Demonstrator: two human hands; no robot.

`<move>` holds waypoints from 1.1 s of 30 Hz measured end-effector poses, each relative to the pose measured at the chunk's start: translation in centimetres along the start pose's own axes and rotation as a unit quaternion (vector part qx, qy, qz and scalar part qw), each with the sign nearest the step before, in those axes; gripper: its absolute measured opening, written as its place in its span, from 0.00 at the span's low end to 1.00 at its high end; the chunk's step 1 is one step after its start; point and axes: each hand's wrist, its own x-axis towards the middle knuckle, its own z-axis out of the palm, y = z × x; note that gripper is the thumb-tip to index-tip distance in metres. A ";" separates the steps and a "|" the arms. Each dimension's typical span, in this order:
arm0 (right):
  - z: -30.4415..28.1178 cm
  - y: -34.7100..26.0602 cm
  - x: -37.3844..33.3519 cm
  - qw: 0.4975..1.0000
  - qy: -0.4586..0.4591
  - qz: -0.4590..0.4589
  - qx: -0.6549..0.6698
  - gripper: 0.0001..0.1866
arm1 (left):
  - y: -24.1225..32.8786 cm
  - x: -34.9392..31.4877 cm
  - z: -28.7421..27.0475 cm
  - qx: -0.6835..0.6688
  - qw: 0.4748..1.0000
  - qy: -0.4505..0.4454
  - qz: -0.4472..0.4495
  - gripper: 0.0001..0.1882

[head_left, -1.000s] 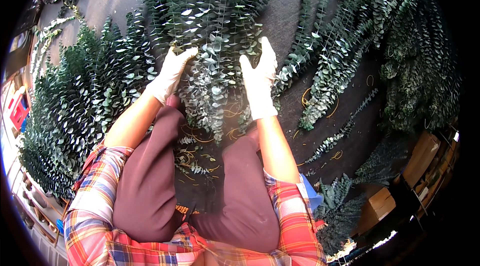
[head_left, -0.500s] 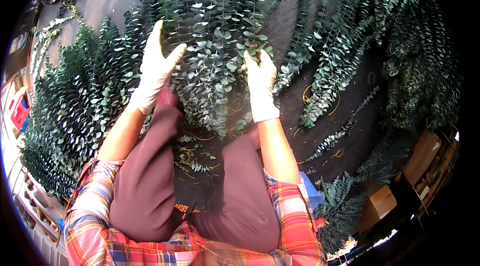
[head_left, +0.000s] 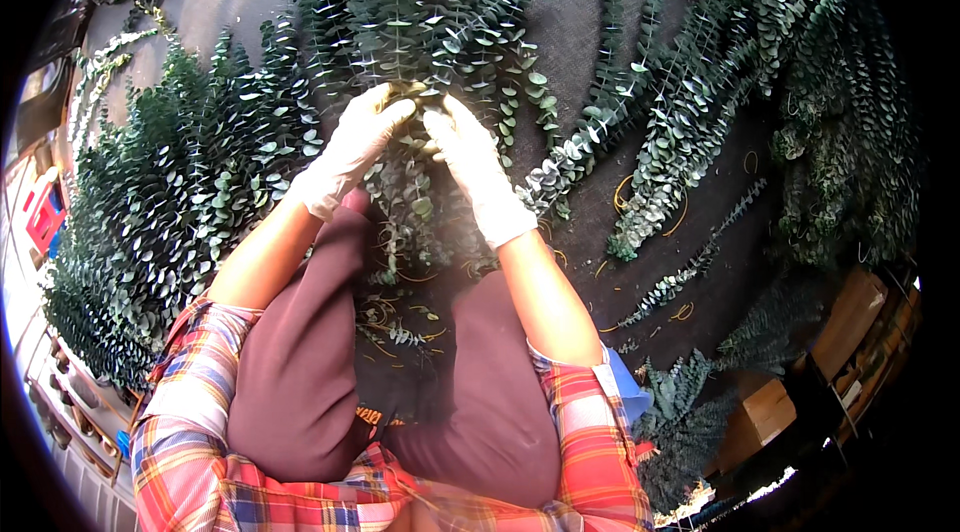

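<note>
A bunch of eucalyptus branches (head_left: 385, 27) with small round grey-green leaves lies in front of me, its leafy tips pointing away. My left hand (head_left: 362, 137), in a pale glove, closes on the bunch from the left side. From the right, my right hand (head_left: 468, 154), gloved too, grips the same bunch. The two hands nearly meet around its middle, and leaves partly hide their fingertips. Below them, the lower leafy ends (head_left: 410, 202) of the branches hang between my legs.
A large eucalyptus pile (head_left: 190, 192) stands at my left. More branches (head_left: 690, 112) lie at the right, beside a dense heap (head_left: 845, 132). Yellow rubber bands (head_left: 622, 194) and leaf scraps are scattered on the dark ground sheet (head_left: 590, 272). A cardboard box (head_left: 768, 412) sits lower right.
Both hands have come together from either side of the bunch and closed around its middle. The branches are drawn tighter there, and some on the right side have shifted and splayed.
</note>
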 end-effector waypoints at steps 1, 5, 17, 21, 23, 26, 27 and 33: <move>0.0 -0.5 0.3 1.000 -0.001 0.015 -0.008 0.26 | 0.1 -0.1 -0.3 -0.011 1.000 -0.002 -0.001 0.18; -1.0 -1.7 -0.5 0.999 0.037 0.016 0.022 0.17 | 0.2 0.0 -1.5 -0.069 0.997 -0.006 -0.013 0.21; -15.5 -1.7 -6.7 0.889 0.390 -0.100 -0.219 0.17 | 0.2 -1.5 -4.0 -0.007 0.994 0.108 -0.001 0.23; -19.5 0.1 -8.4 0.869 0.464 -0.029 -0.168 0.18 | -0.6 -1.5 -4.4 0.020 0.988 0.143 0.053 0.26; -19.4 0.8 -8.1 0.886 0.456 -0.024 -0.078 0.18 | -0.7 -1.6 -4.6 0.060 0.984 0.150 0.077 0.29; -17.3 1.4 -6.7 0.899 0.424 0.046 -0.098 0.21 | -0.5 -2.3 -3.7 0.140 0.964 0.199 0.108 0.32; -16.7 2.4 -5.8 0.913 0.396 0.035 -0.089 0.21 | 0.2 -2.0 -3.3 0.220 0.938 0.216 0.156 0.37; -10.0 2.3 -3.6 0.974 0.224 -0.006 -0.024 0.26 | 3.6 -1.7 0.2 0.364 0.864 0.139 0.318 0.31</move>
